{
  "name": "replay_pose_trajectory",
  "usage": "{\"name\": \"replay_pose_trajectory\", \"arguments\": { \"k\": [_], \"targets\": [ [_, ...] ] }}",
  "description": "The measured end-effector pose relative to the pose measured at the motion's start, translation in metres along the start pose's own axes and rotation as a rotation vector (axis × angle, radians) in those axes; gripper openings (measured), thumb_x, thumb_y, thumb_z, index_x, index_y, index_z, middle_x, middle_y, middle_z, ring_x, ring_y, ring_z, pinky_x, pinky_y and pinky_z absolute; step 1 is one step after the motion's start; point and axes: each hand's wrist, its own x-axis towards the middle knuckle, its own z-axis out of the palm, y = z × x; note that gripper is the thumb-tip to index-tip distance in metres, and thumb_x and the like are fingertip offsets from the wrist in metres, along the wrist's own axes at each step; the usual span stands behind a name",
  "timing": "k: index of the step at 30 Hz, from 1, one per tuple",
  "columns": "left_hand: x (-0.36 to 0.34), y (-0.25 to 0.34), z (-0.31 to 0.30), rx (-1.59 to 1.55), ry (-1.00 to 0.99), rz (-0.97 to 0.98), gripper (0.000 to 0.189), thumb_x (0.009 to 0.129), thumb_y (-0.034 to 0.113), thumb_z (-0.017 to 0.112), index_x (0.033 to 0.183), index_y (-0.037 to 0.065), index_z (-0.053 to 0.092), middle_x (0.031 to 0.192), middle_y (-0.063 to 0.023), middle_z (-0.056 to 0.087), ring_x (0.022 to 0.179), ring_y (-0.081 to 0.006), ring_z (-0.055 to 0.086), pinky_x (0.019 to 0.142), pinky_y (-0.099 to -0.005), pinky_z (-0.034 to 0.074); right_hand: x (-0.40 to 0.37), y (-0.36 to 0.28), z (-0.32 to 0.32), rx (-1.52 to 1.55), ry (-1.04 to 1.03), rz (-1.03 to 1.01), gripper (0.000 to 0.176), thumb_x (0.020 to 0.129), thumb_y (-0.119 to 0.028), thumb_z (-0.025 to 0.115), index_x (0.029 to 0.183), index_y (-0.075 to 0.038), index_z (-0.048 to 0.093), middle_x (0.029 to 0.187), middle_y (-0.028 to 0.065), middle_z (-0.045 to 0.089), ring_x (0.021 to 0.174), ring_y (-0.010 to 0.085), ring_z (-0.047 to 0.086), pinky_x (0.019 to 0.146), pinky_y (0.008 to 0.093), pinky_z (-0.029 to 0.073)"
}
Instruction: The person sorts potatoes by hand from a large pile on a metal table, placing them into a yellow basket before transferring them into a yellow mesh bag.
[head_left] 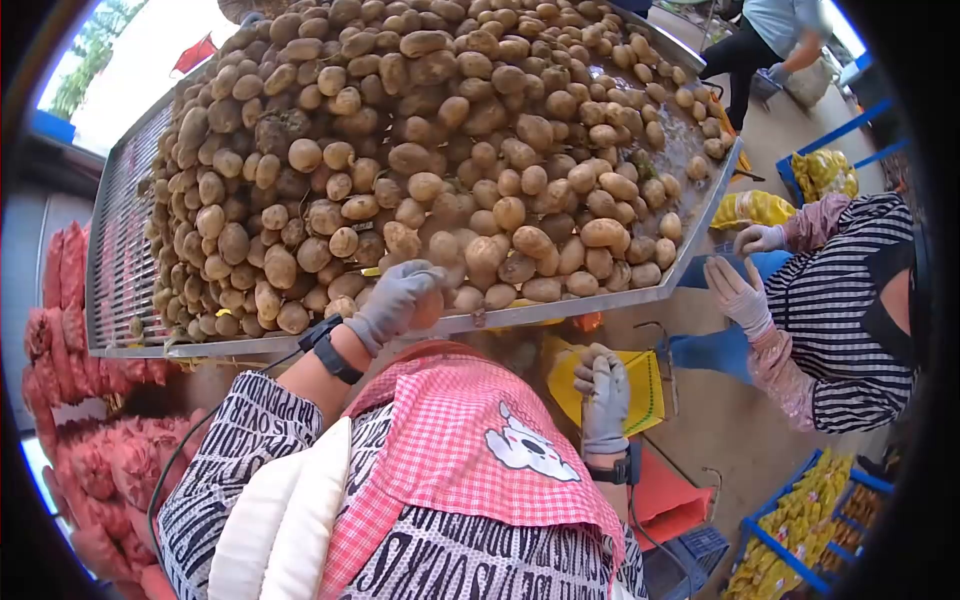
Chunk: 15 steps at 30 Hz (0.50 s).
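Note:
A big heap of brown potatoes (pixel 410 160) covers the slatted metal sorting table (pixel 130 230) in front of me. At the table's near edge, my left hand (pixel 400 300), in a grey glove, is closed round a potato (pixel 430 312), which its fingers partly hide. My right hand (pixel 603 400), also gloved in grey, hangs off the near edge in front of a yellow container (pixel 565 385). Its fingers are loosely bent and apart, with nothing visible in them. Both wrists wear dark bands, and a cable runs along my left arm.
To the right, a co-worker in a striped top (pixel 850 290) holds both gloved hands near the table's corner. Red mesh sacks (pixel 110 460) are stacked at left. Blue-framed crates (pixel 800 530) with yellow bags stand lower right, beyond a red container (pixel 675 500). Another person (pixel 775 45) bends at the back.

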Motion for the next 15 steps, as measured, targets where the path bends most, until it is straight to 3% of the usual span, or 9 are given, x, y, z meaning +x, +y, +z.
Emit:
{"name": "replay_pose_trajectory", "arguments": {
  "k": [3,4,5,7,8,9,11,13,15],
  "targets": [
    [-0.007,0.035,-0.003,0.185,0.322,0.237,0.038,0.091,0.014,0.066,0.125,0.000,0.059,0.112,-0.0077,0.063,0.094,-0.0131,0.064,0.085,-0.0283,0.052,0.037,-0.045,0.059,-0.165,-0.186,-0.054,0.026,0.103,-0.020,0.056,0.124,-0.004,0.060,0.107,0.0031,0.064,0.089,0.0084,0.062,0.073,0.0207,0.051],
    [-0.006,0.045,-0.016,0.347,0.311,0.128,0.058,0.086,0.024,0.071,0.137,0.005,0.053,0.122,-0.0139,0.058,0.105,-0.0234,0.064,0.092,-0.0362,0.052,0.053,-0.050,0.076,-0.192,-0.238,-0.124,0.024,0.103,-0.019,0.057,0.120,-0.003,0.062,0.106,0.0030,0.065,0.090,0.0090,0.062,0.075,0.0221,0.051],
    [-0.003,0.056,-0.016,0.326,0.319,0.133,0.058,0.086,0.024,0.071,0.137,0.005,0.053,0.122,-0.0139,0.058,0.105,-0.0234,0.064,0.092,-0.0362,0.052,0.067,-0.053,0.092,-0.215,-0.292,-0.195,0.023,0.103,-0.018,0.057,0.117,-0.002,0.064,0.104,0.0029,0.066,0.090,0.0096,0.062,0.077,0.0235,0.052],
    [0.000,0.075,-0.015,1.313,0.301,0.081,0.075,0.076,0.034,0.077,0.142,0.010,0.050,0.122,-0.0209,0.056,0.113,-0.0359,0.060,0.097,-0.0432,0.049,0.086,-0.071,0.128,-0.362,-0.308,-0.374,0.021,0.101,-0.016,0.058,0.114,-0.001,0.065,0.105,0.0051,0.067,0.092,0.0138,0.063,0.081,0.0269,0.052],
    [0.007,0.073,-0.017,1.401,0.227,0.024,0.086,0.068,0.039,0.079,0.145,0.016,0.049,0.124,-0.0259,0.053,0.114,-0.0440,0.057,0.098,-0.0460,0.048,0.096,-0.079,0.143,-0.484,-0.319,-0.549,0.020,0.099,-0.015,0.060,0.111,-0.001,0.066,0.105,0.0074,0.068,0.093,0.0179,0.065,0.085,0.0302,0.052],
    [0.011,0.071,-0.017,1.382,0.239,0.022,0.086,0.068,0.039,0.079,0.145,0.016,0.049,0.124,-0.0259,0.053,0.114,-0.0440,0.057,0.098,-0.0460,0.048,0.110,-0.081,0.155,-0.501,-0.334,-0.551,0.020,0.099,-0.015,0.060,0.111,-0.001,0.066,0.105,0.0074,0.068,0.093,0.0179,0.065,0.085,0.0302,0.052],
    [0.014,0.073,-0.016,1.420,0.242,-0.094,0.083,0.068,0.037,0.078,0.143,0.016,0.051,0.127,-0.0265,0.052,0.114,-0.0438,0.058,0.096,-0.0457,0.049,0.131,-0.082,0.179,-0.734,-0.313,-0.818,0.019,0.093,-0.014,0.064,0.107,-0.002,0.068,0.106,0.0128,0.069,0.098,0.0282,0.065,0.091,0.0366,0.051],
    [0.013,0.065,-0.025,1.375,0.251,-0.071,0.081,0.068,0.037,0.077,0.142,0.015,0.052,0.126,-0.0264,0.052,0.114,-0.0440,0.058,0.095,-0.0457,0.050,0.141,-0.081,0.196,-0.788,-0.372,-0.834,0.025,0.088,-0.016,0.066,0.110,-0.005,0.068,0.110,0.0151,0.068,0.105,0.0335,0.063,0.095,0.0409,0.049],
    [-0.007,0.061,-0.021,1.447,0.237,0.103,0.078,0.068,0.038,0.077,0.139,0.014,0.053,0.124,-0.0250,0.053,0.112,-0.0435,0.059,0.094,-0.0464,0.051,0.151,-0.072,0.207,-1.181,-0.353,-1.068,0.029,0.086,-0.016,0.067,0.113,-0.007,0.067,0.115,0.0137,0.067,0.108,0.0330,0.061,0.097,0.0427,0.048]
  ]
}}
